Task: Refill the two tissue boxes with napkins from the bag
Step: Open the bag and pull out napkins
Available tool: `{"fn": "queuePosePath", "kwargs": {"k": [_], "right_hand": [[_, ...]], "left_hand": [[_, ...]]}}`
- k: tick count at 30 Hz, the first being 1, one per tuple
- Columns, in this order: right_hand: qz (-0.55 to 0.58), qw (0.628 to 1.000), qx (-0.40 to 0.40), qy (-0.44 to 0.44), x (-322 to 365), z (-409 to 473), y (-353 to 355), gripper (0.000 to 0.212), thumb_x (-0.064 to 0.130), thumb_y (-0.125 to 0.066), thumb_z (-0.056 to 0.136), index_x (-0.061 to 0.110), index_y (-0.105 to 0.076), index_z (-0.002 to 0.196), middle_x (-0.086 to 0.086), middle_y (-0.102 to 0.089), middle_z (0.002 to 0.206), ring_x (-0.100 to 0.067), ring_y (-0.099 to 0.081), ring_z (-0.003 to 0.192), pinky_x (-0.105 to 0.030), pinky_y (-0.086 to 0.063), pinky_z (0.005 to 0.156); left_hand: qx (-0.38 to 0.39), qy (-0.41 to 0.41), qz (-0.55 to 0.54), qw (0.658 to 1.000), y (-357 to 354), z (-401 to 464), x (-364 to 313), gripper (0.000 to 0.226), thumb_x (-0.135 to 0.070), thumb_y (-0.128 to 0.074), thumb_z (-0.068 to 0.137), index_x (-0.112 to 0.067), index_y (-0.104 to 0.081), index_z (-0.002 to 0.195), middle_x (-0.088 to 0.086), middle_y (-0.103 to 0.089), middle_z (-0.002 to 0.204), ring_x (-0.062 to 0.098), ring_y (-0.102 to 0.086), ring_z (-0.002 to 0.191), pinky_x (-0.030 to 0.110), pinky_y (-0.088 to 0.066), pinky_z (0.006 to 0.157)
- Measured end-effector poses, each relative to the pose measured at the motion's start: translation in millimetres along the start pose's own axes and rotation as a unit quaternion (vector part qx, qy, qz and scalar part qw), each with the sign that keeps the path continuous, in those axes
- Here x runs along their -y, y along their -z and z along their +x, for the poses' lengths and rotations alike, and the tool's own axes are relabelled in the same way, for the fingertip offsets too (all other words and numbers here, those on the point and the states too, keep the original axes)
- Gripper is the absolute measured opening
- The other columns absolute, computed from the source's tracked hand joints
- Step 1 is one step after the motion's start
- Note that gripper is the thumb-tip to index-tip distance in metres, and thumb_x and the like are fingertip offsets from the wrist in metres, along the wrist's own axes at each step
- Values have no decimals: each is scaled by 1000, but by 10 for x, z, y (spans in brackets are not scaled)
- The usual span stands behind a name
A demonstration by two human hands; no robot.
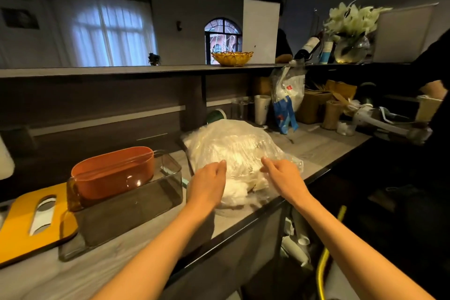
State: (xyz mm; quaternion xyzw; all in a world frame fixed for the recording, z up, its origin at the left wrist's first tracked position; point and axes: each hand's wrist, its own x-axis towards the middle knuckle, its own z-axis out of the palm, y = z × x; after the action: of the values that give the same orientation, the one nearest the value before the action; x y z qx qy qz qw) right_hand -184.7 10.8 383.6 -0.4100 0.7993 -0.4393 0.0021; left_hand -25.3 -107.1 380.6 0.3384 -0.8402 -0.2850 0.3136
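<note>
A clear plastic bag (233, 146) full of white napkins lies on the counter near its front edge. My left hand (208, 184) rests on the bag's near left side and my right hand (282, 175) on its near right side, fingers curled against the plastic. Whether either hand pinches the film is not clear. To the left stands a dark clear tissue box (131, 204) with an orange tissue box (114, 173) sitting tilted on top of it. A yellow lid (22, 224) with an oval slot lies flat at the far left.
The grey counter (316, 151) holds cups, a blue-and-white bag (285, 105), cardboard boxes and clutter at the back right. Above it, a shelf (121, 70) carries a yellow basket (232, 57), a bottle and a vase of white flowers (350, 31). A person's dark sleeve (431, 68) is at far right.
</note>
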Motion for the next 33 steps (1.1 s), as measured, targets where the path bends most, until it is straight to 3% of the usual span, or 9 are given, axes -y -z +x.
{"fn": "queuePosePath", "kwargs": {"k": [3,5,7,12,18,20,23,29,33], "right_hand": [[-15,999,-39,30,-145,-136,-69,47,44,-40,101,16,-60,69,1,-58,68,-15,-52,62,-33,-38,61],[8,999,-8,31,-129,-192,-153,33,36,-40,103,20,-68,105,11,-58,98,-7,-54,90,-26,-40,78],[64,998,24,13,-116,-156,-257,40,31,-37,105,11,-54,135,11,-48,117,-5,-45,111,-23,-33,95],[133,989,60,-10,-179,160,-538,62,47,-44,100,16,-30,152,-4,-37,153,-21,-38,138,-42,-33,115],[114,993,34,-6,-315,622,-704,35,32,-50,99,14,-47,129,-8,-50,133,-22,-52,117,-45,-47,100],[96,995,20,-12,-368,750,-729,26,34,-50,99,16,-55,116,-4,-51,127,-19,-50,114,-41,-46,98],[56,994,-87,-20,-417,761,-748,27,36,-52,98,17,-67,108,-1,-51,118,-13,-46,108,-30,-40,91],[-6,954,-264,138,-361,521,-682,29,37,-56,92,16,-76,91,2,-50,90,-12,-45,86,-21,-39,66],[-12,932,-251,260,-263,322,-695,31,31,-50,92,13,-76,85,-2,-57,84,-7,-45,84,-14,-36,67]], "left_hand": [[10,-7,-17,1000,-74,-122,137,46,-43,-26,107,-17,-62,121,6,-65,118,24,-58,106,35,-43,88],[39,-1,-65,997,-190,-113,214,49,-43,-25,107,-18,-53,139,4,-54,140,22,-48,128,32,-36,103],[50,15,-79,995,-306,-33,254,55,-48,-23,106,-22,-38,152,2,-36,157,20,-30,145,40,-24,119],[68,38,-126,989,-480,296,261,56,-49,-22,105,-28,-21,157,0,-7,167,21,-8,153,44,-10,122],[7,20,-223,975,-585,729,459,44,-43,-29,107,-25,-38,147,5,-31,158,25,-32,144,38,-31,116],[-42,-13,-216,975,-607,771,497,38,-47,-32,100,-24,-53,123,6,-52,131,23,-52,121,23,-45,92],[-126,-81,-131,980,-628,731,549,49,-53,-29,92,-17,-62,99,0,-58,106,15,-55,94,12,-35,69],[-172,-148,-100,969,-598,697,566,54,-44,-29,93,-11,-67,74,2,-65,79,17,-56,77,29,-41,65],[-177,-180,-160,954,-544,679,557,51,-39,-30,96,-11,-72,89,4,-70,90,18,-62,87,45,-52,81]]}}
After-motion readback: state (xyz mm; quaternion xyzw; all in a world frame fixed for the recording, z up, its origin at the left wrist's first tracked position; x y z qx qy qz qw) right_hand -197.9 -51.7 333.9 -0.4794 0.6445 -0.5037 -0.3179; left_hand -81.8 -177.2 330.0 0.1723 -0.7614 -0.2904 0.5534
